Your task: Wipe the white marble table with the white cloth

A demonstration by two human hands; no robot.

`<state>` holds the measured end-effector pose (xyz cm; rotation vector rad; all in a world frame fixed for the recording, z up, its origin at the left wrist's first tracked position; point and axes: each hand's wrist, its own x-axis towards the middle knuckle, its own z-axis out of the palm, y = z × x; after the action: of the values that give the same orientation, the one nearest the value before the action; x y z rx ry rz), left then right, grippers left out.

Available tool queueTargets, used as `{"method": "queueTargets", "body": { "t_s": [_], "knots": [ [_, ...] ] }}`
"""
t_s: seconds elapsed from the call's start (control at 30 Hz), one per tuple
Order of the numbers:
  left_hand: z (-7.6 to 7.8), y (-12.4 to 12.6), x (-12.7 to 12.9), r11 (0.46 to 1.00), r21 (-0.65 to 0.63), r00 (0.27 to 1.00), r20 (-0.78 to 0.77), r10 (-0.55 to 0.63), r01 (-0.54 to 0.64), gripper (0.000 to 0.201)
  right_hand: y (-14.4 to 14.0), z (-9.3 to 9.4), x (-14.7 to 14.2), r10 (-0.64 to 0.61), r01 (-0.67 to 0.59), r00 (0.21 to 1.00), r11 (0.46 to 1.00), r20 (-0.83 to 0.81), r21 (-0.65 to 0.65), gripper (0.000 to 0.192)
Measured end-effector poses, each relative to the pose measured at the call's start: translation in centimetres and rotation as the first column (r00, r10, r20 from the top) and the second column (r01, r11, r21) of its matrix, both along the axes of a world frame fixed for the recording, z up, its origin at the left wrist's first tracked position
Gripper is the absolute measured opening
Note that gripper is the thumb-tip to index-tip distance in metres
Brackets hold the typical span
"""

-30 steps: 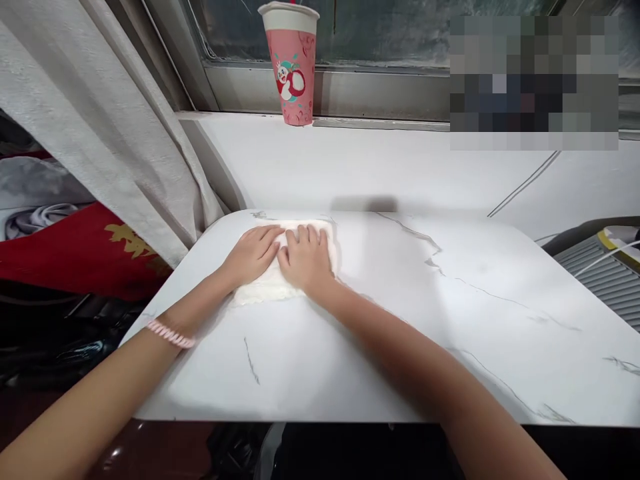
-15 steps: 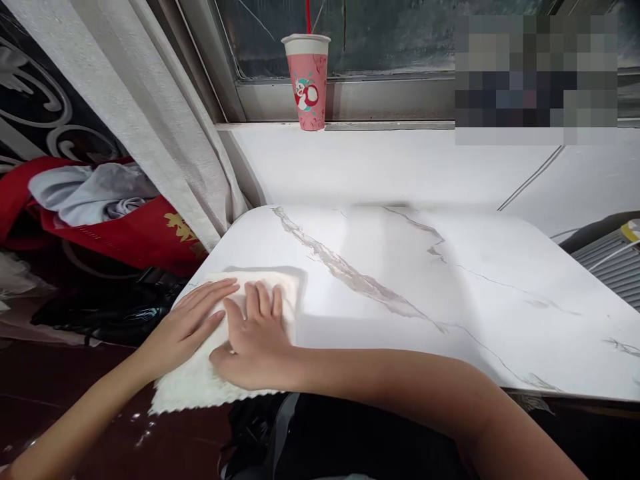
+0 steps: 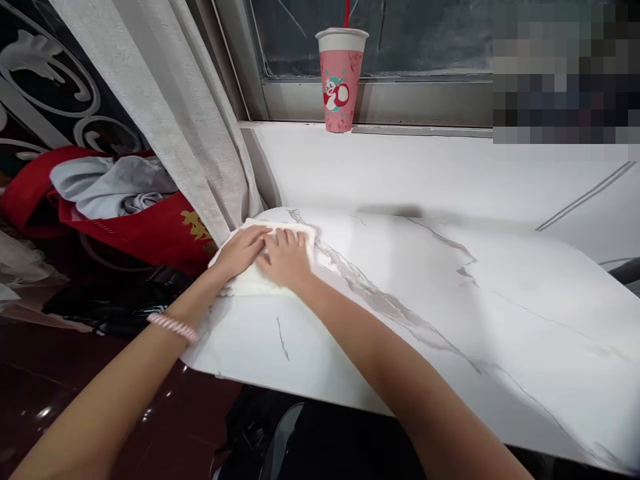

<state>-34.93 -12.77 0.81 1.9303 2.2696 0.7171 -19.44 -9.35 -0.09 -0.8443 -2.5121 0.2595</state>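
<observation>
A folded white cloth point(image 3: 306, 235) lies at the far left corner of a white marble-patterned table point(image 3: 450, 313). My left hand point(image 3: 241, 251) and my right hand point(image 3: 285, 259) lie flat on it side by side, palms down, fingers pointing away from me. They cover most of the cloth. A pink coiled band point(image 3: 173, 326) circles my left wrist.
A pink paper cup point(image 3: 340, 80) with a red straw stands on the white window sill point(image 3: 430, 167) behind the table. A grey curtain point(image 3: 165, 113) hangs at the table's left corner. Red and grey fabrics point(image 3: 110, 200) are piled on the left, above a dark glossy floor.
Both hands have slid the cloth from the table's near left edge, where it overhung, back to the far left corner. The view has shifted right.
</observation>
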Motion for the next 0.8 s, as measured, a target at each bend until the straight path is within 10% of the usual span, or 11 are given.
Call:
{"method": "queueTargets", "body": {
  "t_s": [0.4,0.8],
  "knots": [
    [-0.4,11.8,-2.0,0.995,0.066,0.997,-0.012,0.075,-0.074,0.043,11.1,-0.4,-3.3,-0.079,0.08,0.997,0.997,-0.009,0.016,0.036],
    [-0.7,14.6,-3.3,0.998,0.015,0.993,-0.1,0.054,-0.053,0.042,13.3,-0.5,-4.8,-0.139,0.139,0.99,0.99,-0.013,0.022,0.034]
  ]
}}
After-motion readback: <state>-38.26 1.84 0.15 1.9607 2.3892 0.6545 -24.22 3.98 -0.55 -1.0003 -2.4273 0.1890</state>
